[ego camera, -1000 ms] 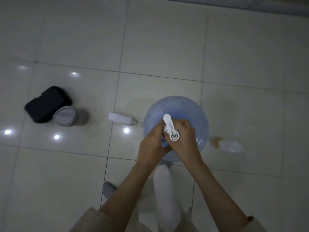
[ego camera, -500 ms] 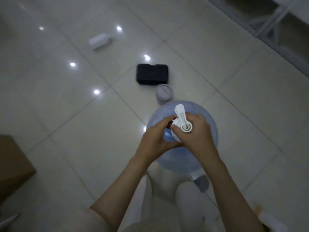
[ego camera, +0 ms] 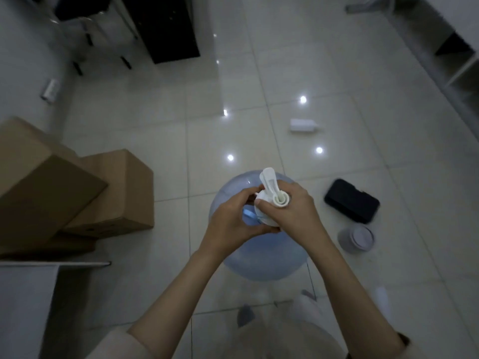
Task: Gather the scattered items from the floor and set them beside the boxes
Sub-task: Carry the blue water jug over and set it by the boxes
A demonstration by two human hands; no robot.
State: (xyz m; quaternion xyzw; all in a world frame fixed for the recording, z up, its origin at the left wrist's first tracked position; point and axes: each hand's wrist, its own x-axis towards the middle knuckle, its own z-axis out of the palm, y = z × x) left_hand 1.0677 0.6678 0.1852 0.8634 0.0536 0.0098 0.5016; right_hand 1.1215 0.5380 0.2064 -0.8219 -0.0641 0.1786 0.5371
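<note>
I have swung round with the jug (ego camera: 264,257) since a moment ago: the boxes (ego camera: 77,193), out of sight a second back, now stand just left of it, so I judge the carry is nearly done and setting down comes next. My left hand (ego camera: 233,221) and right hand (ego camera: 293,211) both clench the white pump (ego camera: 272,198) on the jug's neck, the jug hanging right below them. Right of the jug, the black case (ego camera: 351,200), cup (ego camera: 356,239) and white bottle (ego camera: 302,125) still lie on the floor (ego camera: 259,81).
</note>
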